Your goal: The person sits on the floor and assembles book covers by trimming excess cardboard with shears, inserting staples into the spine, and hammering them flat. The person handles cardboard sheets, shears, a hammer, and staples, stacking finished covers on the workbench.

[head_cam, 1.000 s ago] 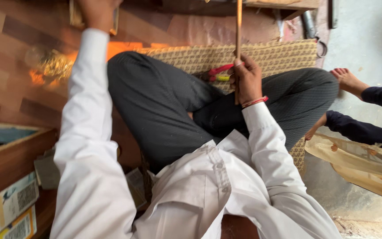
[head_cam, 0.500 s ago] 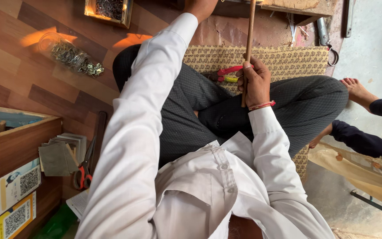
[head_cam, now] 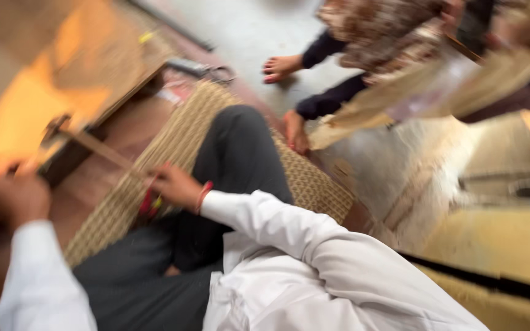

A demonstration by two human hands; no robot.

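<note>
Wooden, thin and pale, a long stick [head_cam: 102, 149] runs from the right hand [head_cam: 176, 186], whose fingers close around its lower end, over the woven straw mat [head_cam: 173, 144]. Left hand [head_cam: 13, 195] is badly blurred; its grip cannot be determined. No containers are discernible.

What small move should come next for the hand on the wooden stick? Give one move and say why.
Probably steady the wooden stick before anything else. The right hand has its grip on the stick's near end over the woven mat, while the far end runs toward the low wooden block. The left hand is by that block, too blurred to tell what it holds, so I judge a pause best.
</note>
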